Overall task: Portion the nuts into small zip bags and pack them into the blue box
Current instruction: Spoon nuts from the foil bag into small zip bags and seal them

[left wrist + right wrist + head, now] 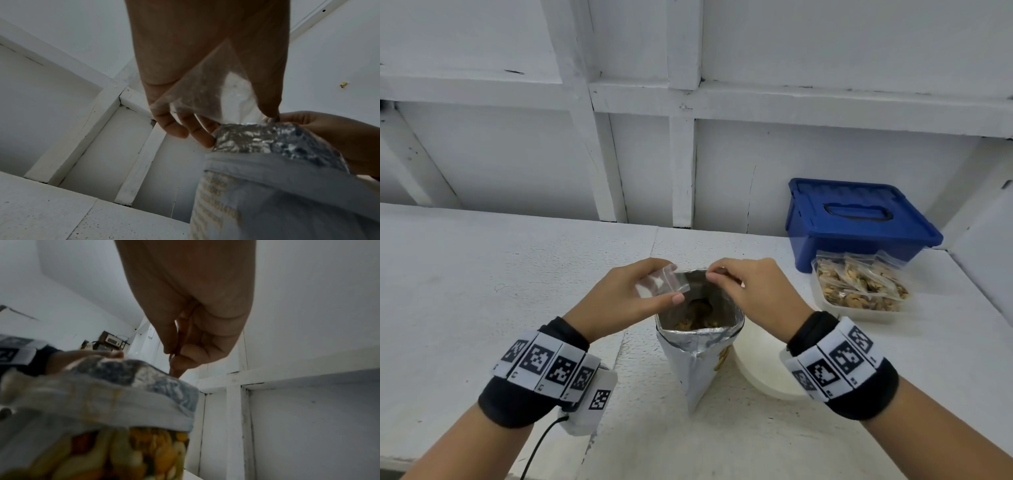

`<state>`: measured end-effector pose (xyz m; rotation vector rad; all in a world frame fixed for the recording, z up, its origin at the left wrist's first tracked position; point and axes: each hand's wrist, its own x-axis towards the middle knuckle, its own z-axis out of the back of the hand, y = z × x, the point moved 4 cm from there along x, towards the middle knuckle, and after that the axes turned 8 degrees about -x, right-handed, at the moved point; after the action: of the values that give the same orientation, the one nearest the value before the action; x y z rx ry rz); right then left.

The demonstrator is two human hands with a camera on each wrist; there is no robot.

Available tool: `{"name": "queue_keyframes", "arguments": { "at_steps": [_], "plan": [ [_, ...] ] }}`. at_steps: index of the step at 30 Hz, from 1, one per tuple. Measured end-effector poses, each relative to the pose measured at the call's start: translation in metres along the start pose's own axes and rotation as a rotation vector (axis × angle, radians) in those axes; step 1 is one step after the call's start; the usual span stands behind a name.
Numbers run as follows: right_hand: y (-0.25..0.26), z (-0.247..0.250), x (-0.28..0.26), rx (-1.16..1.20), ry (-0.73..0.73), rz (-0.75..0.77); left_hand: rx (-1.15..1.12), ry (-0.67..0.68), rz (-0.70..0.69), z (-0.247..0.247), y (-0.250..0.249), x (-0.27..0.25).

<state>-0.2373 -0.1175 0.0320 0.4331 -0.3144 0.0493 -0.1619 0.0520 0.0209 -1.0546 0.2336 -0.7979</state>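
Right now both hands meet over the open nut bag (pixel 698 339), a tall foil pouch standing upright on the table (pixel 482 291) in front of the person, its top rolled down and nuts (pixel 697 322) visible deep inside. The left hand (pixel 619 298) pinches a small clear zip bag (pixel 662 284) between thumb and fingers, holding it just above the near-left rim of the pouch; the little bag looks empty, and its mouth seems to face right, toward the other hand. The right hand (pixel 750 291) hovers at the far rim with its fingertips bunched together; the right wrist view shows something thin and brownish between thumb and forefinger, probably a nut or two, though it is too blurred to be sure. So the move to come likely turns on a short sideways path: the right hand's pinch lies just to the right of the zip bag's mouth, nearly touching it, and the pouch opening sits directly beneath both. The blue box (pixel 859 222) stands well apart at the back right, lid closed, with a clear tub (pixel 859 315) of filled zip bags (pixel 859 281) just in front of it. A white lid or dish (pixel 763 370) lies beside the pouch, under the right wrist.
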Motion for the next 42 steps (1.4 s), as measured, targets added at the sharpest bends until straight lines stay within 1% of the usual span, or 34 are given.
{"name": "queue_keyframes", "arguments": {
  "at_steps": [3,8,16,20,24,26,30,33,36,42],
  "plan": [
    [-0.002,-0.009,0.001,-0.08,0.036,0.003,0.005,-0.013,0.004,-0.001,0.002,0.001],
    [-0.003,-0.02,0.004,-0.094,0.11,0.014,0.007,-0.004,0.012,-0.001,0.005,0.002],
    [-0.01,-0.017,0.004,0.149,0.127,-0.124,0.006,0.014,0.024,-0.003,0.007,0.004],
    [-0.014,-0.009,0.004,0.249,0.088,-0.197,0.011,0.025,0.027,-0.004,0.005,0.005],
    [-0.023,0.004,0.004,0.36,-0.025,-0.277,0.032,0.049,0.035,-0.003,0.003,0.005],
    [-0.031,0.01,0.002,0.419,-0.076,-0.349,0.049,0.049,0.041,-0.001,0.003,0.005],
    [-0.045,0.012,-0.006,0.57,-0.127,-0.51,0.069,0.06,0.043,0.0,-0.001,0.004],
    [-0.051,0.014,-0.011,0.686,-0.173,-0.591,0.101,0.044,0.035,0.003,-0.004,0.003],
    [-0.054,0.019,-0.015,0.737,-0.225,-0.619,0.195,0.045,0.01,0.006,-0.006,0.001],
    [-0.055,0.038,-0.019,0.696,-0.368,-0.59,0.36,0.095,0.003,0.005,-0.008,-0.004]
  ]
}}
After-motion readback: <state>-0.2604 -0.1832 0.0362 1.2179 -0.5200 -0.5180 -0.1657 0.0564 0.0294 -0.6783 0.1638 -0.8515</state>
